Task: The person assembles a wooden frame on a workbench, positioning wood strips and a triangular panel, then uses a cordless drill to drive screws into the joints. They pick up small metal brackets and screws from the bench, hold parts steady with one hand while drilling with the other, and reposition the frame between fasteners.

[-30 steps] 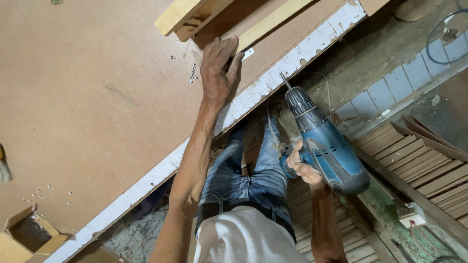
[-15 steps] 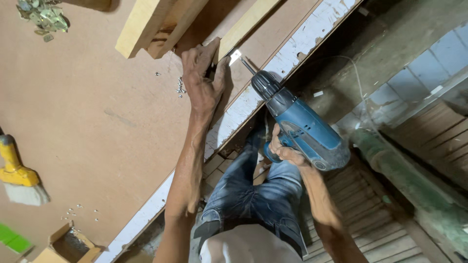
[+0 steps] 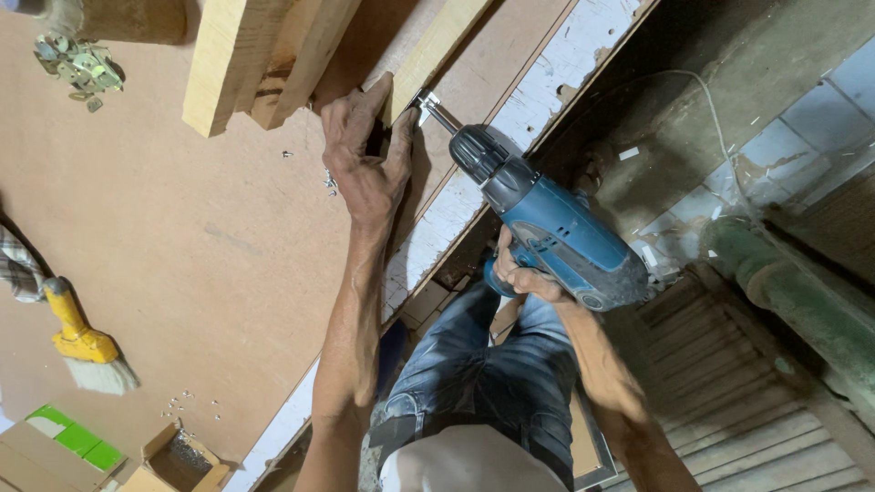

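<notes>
Brown bench (image 3: 137, 228) is carrying a wood strip (image 3: 436, 50), which the left hand (image 3: 365, 155) is pinning, grip closed. Right hand (image 3: 524, 278) is clutching a drill (image 3: 547, 219); its bit, just beside the fingers (image 3: 401, 128), could slip into them.

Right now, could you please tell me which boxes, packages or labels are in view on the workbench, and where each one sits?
Small cardboard box: bottom left edge of the brown workbench, flaps open, tan, dark inside.
Flat carton: bottom left corner, beside the open box, tan with bright green panels.
No signs or screens show.
The blue drill may bear a label, but it is too small to tell.
</notes>
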`<state>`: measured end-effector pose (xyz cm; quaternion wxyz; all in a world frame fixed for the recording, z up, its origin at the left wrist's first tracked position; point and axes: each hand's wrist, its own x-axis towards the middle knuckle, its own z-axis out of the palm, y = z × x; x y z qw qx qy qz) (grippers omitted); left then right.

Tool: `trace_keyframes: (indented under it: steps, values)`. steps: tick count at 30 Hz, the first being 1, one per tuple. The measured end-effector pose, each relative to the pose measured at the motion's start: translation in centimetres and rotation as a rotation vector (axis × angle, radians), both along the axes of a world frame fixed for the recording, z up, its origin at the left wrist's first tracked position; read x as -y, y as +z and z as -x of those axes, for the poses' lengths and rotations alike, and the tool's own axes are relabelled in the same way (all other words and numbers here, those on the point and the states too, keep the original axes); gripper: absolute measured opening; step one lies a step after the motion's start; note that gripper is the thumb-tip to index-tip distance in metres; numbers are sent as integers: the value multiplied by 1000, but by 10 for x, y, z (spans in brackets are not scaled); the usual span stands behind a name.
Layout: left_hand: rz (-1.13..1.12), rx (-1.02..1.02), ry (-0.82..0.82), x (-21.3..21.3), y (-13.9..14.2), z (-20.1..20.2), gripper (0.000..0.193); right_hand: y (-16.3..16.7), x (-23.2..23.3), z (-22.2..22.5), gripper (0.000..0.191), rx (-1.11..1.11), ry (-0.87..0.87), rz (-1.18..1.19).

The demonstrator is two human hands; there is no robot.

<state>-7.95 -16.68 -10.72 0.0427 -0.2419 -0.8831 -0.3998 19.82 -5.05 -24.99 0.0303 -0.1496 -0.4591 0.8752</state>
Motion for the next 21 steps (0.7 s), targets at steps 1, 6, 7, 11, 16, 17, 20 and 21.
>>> trace_keyframes:
  steps: [1, 6, 7, 11, 16, 17, 20, 21]
  values:
    - [-1, 3, -2, 0, 0, 0, 44, -2, 1, 0, 73, 1, 25, 16]
    - [-2, 20, -14, 1, 2, -1, 43, 20, 4, 5, 69, 61, 3, 65]
    - [-11, 25, -10, 1, 2, -1, 43, 29, 3, 9, 68, 41, 35, 98]
    - [-37, 25, -10, 1, 0, -1, 43, 64, -3, 34, 64, 28, -26, -106]
    - [-39, 35, -8, 2, -3, -1, 41, 109, -13, 55, 51, 52, -23, -5]
    - [-37, 32, -8, 2, -3, -2, 41, 115, -15, 58, 49, 66, 9, 91]
    - [-26, 34, 1, 2, -2, -2, 42, 126, -20, 64, 44, 71, 10, 31]
    - [-20, 39, 6, 1, -2, -2, 42, 128, -20, 66, 43, 63, 12, 21]
